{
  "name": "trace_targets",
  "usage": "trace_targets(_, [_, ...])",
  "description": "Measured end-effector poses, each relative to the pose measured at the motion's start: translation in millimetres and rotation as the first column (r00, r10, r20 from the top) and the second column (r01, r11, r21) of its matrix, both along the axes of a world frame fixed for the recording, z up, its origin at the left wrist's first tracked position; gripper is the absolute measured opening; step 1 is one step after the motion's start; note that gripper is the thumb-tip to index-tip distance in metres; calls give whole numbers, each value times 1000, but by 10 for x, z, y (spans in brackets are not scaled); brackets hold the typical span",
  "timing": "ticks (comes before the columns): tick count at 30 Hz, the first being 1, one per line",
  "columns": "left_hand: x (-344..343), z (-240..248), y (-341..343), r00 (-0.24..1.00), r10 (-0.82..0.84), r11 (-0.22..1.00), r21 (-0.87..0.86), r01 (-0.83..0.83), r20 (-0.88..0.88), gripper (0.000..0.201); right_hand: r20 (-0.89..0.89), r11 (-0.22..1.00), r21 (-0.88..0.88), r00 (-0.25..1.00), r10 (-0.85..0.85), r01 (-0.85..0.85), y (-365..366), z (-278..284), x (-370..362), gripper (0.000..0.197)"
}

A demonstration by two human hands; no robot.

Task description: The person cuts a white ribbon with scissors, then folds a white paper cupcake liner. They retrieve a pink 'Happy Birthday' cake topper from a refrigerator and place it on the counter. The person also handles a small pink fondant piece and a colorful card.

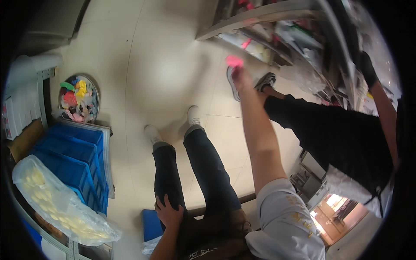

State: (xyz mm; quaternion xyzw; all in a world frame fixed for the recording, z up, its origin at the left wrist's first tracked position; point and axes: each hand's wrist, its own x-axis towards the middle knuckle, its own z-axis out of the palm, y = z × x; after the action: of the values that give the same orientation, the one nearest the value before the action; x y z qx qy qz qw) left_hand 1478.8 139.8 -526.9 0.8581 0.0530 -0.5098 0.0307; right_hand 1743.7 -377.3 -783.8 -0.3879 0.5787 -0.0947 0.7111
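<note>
My right arm reaches far forward, toward the end of a metal rack (260, 18). At its end my right hand (243, 81), smeared by motion, is closed on a bright pink piece (234, 61). That piece is too blurred to tell its kind. Low in the view, my left hand (169, 212) lies on my left thigh, on my dark trousers (164, 177), with its fingers spread and nothing held.
Close on the right, a person in black (329, 130) stands with a dark-gloved hand (368, 69) at the rack. To the left are a round bin of colourful crumpled scraps (80, 97), stacked blue crates (73, 151) and a clear bag of pale yellow things (56, 199).
</note>
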Motion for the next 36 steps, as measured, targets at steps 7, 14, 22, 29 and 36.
trace_targets(7, [25,-129,-150,999,30,996,-90,-28,26,75,-6,977,154,989,151,-148,-634,-968,-264,72])
trace_targets(14, [125,-36,-237,1000,6,1000,-11,-5,27,74,-197,731,266,707,680,-629,1368,-440,-1449,55])
trace_targets(22, [24,226,59,965,-259,955,-162,249,-44,68,-269,34,48,20,963,-998,2600,2067,-3453,33])
trace_targets(29, [728,-193,1191,926,-166,931,-363,34,-340,36,-230,835,165,802,551,-525,2762,4266,-5041,11])
trace_targets(36, [956,967,772,440,-898,383,-523,761,-18,20,-289,969,-160,948,135,-186,3355,4942,-7230,15])
